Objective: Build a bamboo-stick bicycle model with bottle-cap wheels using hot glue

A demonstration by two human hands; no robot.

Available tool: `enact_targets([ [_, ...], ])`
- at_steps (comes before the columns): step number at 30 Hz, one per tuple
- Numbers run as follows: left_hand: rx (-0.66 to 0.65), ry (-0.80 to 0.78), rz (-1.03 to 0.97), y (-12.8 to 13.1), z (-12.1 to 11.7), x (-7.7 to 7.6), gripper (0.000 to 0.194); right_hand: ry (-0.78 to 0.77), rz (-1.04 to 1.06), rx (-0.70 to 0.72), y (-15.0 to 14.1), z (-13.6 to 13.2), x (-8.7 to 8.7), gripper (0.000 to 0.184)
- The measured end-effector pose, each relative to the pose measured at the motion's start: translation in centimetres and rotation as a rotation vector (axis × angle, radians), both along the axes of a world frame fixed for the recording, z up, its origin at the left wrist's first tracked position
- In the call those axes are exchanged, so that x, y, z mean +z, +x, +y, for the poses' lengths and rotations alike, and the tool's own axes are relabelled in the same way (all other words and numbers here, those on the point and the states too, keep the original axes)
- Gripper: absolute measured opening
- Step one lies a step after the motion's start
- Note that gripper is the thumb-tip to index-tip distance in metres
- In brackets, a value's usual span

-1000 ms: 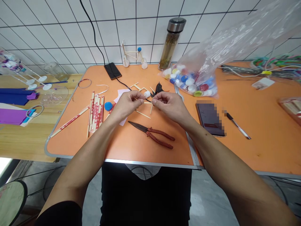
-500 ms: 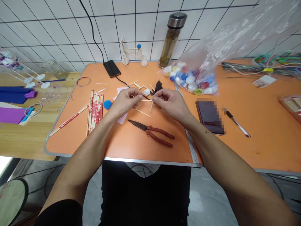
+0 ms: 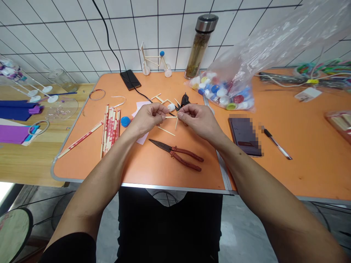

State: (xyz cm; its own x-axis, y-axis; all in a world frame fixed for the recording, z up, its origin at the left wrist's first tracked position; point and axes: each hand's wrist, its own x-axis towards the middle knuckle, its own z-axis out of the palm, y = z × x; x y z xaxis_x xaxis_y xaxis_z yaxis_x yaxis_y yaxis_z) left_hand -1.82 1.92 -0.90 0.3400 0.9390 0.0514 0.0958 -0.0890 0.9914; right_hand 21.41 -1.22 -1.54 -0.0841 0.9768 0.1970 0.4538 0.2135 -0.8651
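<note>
My left hand [image 3: 148, 118] is closed in a pinch on one end of a short thin wooden stick [image 3: 171, 117]. Facing it, my right hand [image 3: 199, 119] is pinched at the other end, where a second short stick [image 3: 176, 124] slants down from the fingertips. Whether the two sticks are joined there is hidden by my fingers. Below them a loose stick [image 3: 166, 131] lies on the table. Just behind my hands are a white bottle cap [image 3: 171, 107], a frame of pale sticks [image 3: 163, 100] and a black glue gun [image 3: 185, 99].
Red-handled pliers [image 3: 175, 154] lie in front of my hands. Wrapped chopsticks [image 3: 112, 128] and a blue cap [image 3: 125, 121] sit left. A small stick bicycle [image 3: 153, 62] stands by the wall, with a tea bottle [image 3: 200, 51], a bag of caps [image 3: 223, 91] and a phone [image 3: 244, 135] rightward.
My hands stay nearly in place, still pinching at the sticks. The whole view has shifted slightly, and the stick between my fingertips shows more clearly than a second ago.
</note>
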Motion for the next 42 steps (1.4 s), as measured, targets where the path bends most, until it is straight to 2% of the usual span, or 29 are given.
enact_targets([
  [7,0.018,-0.009,-0.048,0.1,0.2,0.0,0.026,0.014,0.028,0.024,0.2,0.1,-0.5,0.026],
  [15,0.044,-0.026,-0.072,0.2,-0.1,0.3,0.026,0.014,0.085,0.018,0.1,0.1,-0.3,0.025],
  [25,0.155,-0.07,-0.186,0.2,0.1,0.5,0.019,0.022,0.042,0.012,0.0,0.3,-0.9,0.031],
  [33,0.181,-0.182,-0.257,0.1,0.0,0.8,0.017,0.023,0.081,0.028,-0.1,0.3,-1.2,0.041],
  [37,0.194,-0.255,-0.3,0.3,-0.2,1.3,0.017,0.025,0.092,-0.002,-0.2,0.3,-1.3,0.033],
  [42,0.186,-0.479,-0.424,1.1,-0.8,1.9,0.022,-0.044,0.252,0.018,-1.0,0.1,-1.4,0.022],
])
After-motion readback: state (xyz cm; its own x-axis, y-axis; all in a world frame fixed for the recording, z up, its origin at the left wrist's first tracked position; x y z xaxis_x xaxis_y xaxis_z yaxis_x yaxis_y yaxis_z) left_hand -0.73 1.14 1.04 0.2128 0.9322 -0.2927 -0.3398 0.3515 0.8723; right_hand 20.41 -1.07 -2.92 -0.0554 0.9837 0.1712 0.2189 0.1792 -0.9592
